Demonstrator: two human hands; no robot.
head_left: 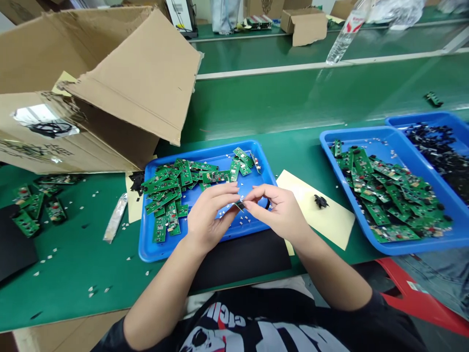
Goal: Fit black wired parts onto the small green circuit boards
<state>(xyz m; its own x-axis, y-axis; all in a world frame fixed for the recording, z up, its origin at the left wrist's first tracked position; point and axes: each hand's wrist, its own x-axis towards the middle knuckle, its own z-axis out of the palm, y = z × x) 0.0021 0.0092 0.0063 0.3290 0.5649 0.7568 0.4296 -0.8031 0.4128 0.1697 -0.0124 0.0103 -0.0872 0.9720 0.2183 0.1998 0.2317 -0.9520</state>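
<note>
Over the front part of a blue tray (145,252), my left hand (210,212) is closed on a small circuit board (240,205), seen nearly edge-on and mostly covered by fingers. My right hand (274,208) pinches at the right end of that same board, thumb and forefinger together. A dark curved piece (268,204) shows beside the right fingers; whether they hold it I cannot tell. Several green circuit boards (164,186) are heaped in the tray's left side, with a smaller group (242,161) at its back right.
A large cardboard box (146,73) stands at the back left. To the right are a tray of circuit boards (388,190) and a tray of black parts (439,151). A yellow sheet (337,225) bears a black clump (321,201). A plastic bottle (346,36) stands behind.
</note>
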